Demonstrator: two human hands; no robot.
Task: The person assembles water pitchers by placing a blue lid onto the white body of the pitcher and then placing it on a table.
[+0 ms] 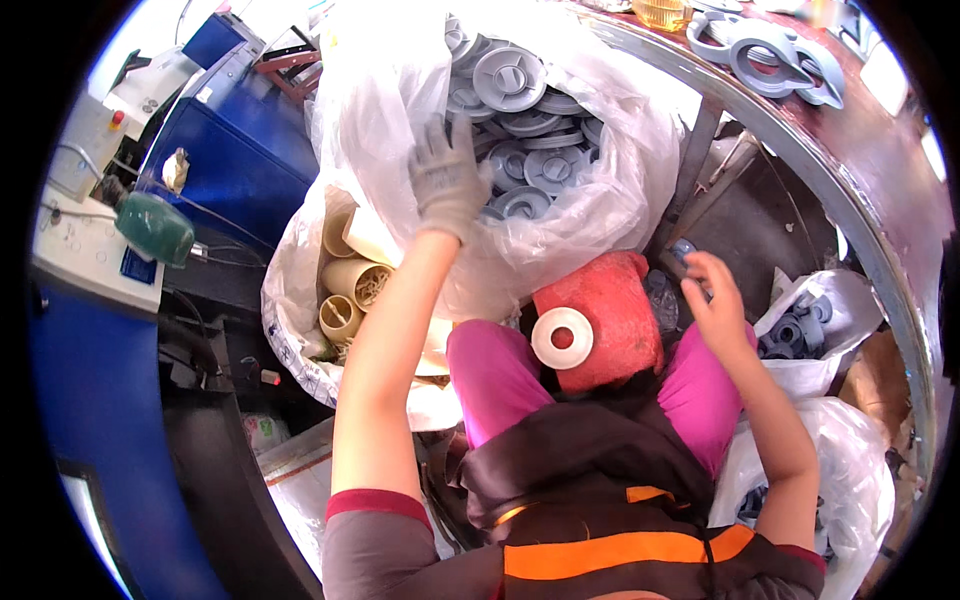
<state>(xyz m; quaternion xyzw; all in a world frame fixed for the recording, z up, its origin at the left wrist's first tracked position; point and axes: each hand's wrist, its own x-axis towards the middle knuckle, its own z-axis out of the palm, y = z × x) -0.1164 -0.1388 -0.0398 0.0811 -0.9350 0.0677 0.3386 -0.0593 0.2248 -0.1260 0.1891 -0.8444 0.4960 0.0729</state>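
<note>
Left hand (447, 180), in a grey knit glove, is stretched out and up into the big clear plastic bag (610, 190) ahead, fingers spread wide and flat over the heap of grey plastic discs (520, 150). It rests on them, nothing gripped. Elbow nearly straight, forearm running up from lower left.

Right hand (715, 300) is bare, held low by the right knee, fingers curled loosely round a small dark grey part (683, 250); can't tell how firm the hold is.

The discs look like light, stiff mouldings with a raised centre hub and thin rim. Probably slick and prone to sliding in the pile; best pinched at the rim or hub.

A red yarn cone (600, 320) sits between the pink-clad knees. Cream tubes (350, 285) sit in a second bag to the left. More grey parts lie on the round table (880, 200).
</note>
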